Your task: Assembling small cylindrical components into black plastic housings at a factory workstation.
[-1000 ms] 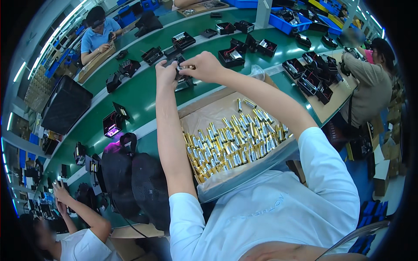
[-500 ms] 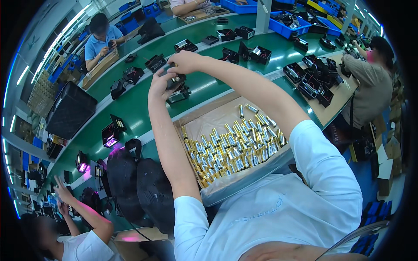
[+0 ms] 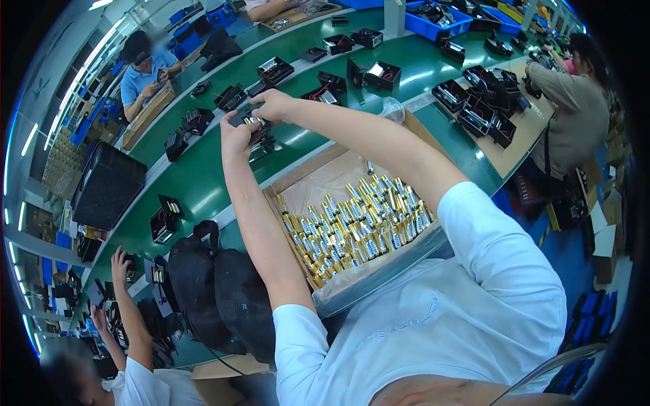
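Observation:
My arms stretch over a tray to the green bench. My left hand (image 3: 235,138) is closed around a small black case (image 3: 260,131), which is partly hidden by the fingers. Shiny battery ends (image 3: 251,120) show at the case, right under the fingertips of my right hand (image 3: 274,105). That hand is bent in a pinch over them; how many batteries it grips is hidden. Another black case (image 3: 263,147) lies on the bench just below my hands. Close to my body, many gold-and-silver batteries (image 3: 345,227) stand and lean in a lined cardboard tray (image 3: 325,170).
More black cases (image 3: 275,69) sit along the green bench (image 3: 210,166), and several pile up on a board (image 3: 518,145) at right. A dark backpack (image 3: 237,298) stands left of the tray. Co-workers sit at left, far left and right. A blue bin (image 3: 440,26) stands behind.
My hands have shifted slightly left, and battery ends now show at the case. The co-worker at lower left has raised both arms, and the pink glow on the bench is gone.

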